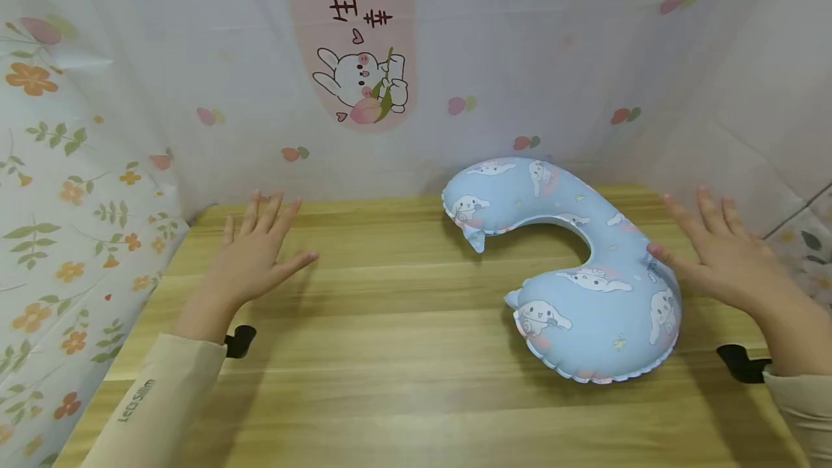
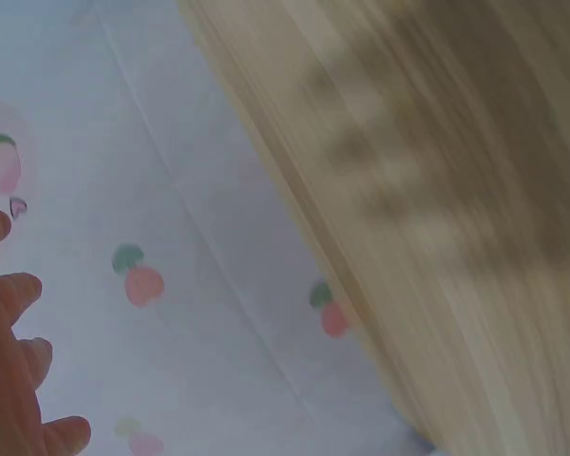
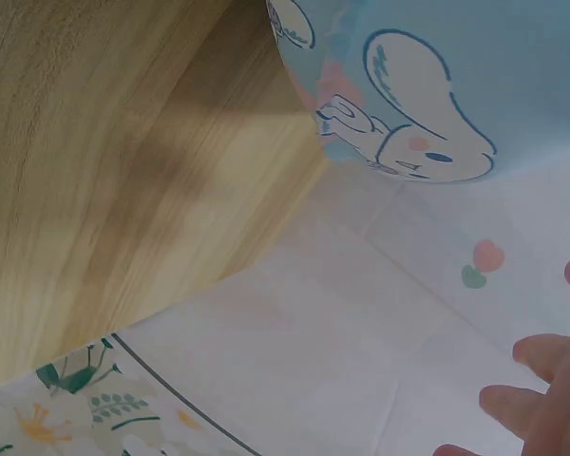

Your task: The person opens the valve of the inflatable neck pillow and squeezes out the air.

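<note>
Head view: blue U-shaped neck pillow [image 1: 604, 295], printed with white long-eared characters, lies on the right half of the wood-grain table [image 1: 390, 352], its opening toward the left. Both ends, each with a small blue tab, show in this view alone; the right wrist view catches only part of the pillow, at upper right, but gives one printed character at much larger scale. Left hand [image 1: 253, 258]: fingers spread, thumb out, holding nothing, well apart from the pillow. Right hand [image 1: 731, 258]: likewise spread and holding nothing, just beside the pillow; thumb tip overlaps its outer edge in the head view, contact cannot be told. Left wrist view adds a blurred finger-shaped shadow [image 2: 370, 142] on the wood. Right wrist view adds a dark line [image 3: 185, 389] between plain white and floral sheeting. Rabbit print [image 1: 360, 81] on the back cloth [image 1: 520, 42] is complete only from the head; the wrist views show fingertips against white cloth with fruit-like prints.
</note>
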Motion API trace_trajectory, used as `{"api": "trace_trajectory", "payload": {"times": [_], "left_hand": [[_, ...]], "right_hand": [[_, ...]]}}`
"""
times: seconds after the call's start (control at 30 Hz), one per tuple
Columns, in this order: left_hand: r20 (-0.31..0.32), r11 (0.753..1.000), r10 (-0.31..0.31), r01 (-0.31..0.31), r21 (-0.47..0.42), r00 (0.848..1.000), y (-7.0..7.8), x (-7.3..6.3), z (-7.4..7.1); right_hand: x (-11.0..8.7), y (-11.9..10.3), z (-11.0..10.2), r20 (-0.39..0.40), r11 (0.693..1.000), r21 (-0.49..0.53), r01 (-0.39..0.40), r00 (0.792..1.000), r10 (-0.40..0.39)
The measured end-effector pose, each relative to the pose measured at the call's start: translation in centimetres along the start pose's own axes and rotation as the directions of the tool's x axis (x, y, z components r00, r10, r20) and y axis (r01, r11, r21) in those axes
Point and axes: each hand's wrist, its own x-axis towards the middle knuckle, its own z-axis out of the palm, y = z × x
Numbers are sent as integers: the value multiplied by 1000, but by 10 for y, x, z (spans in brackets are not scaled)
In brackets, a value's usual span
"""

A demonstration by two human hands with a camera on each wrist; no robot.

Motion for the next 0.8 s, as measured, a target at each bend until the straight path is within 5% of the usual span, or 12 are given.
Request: {"api": "trace_trajectory", "payload": {"times": [0.47,0.8], "left_hand": [[2,982,170,-170,-86,985,44,68,8],[9,941,260,-252,-228,965,84,122,18]], "right_hand": [[15,6,-2,49,991,127,40,998,-46],[39,12,8,120,913,404,65,985,-123]]}}
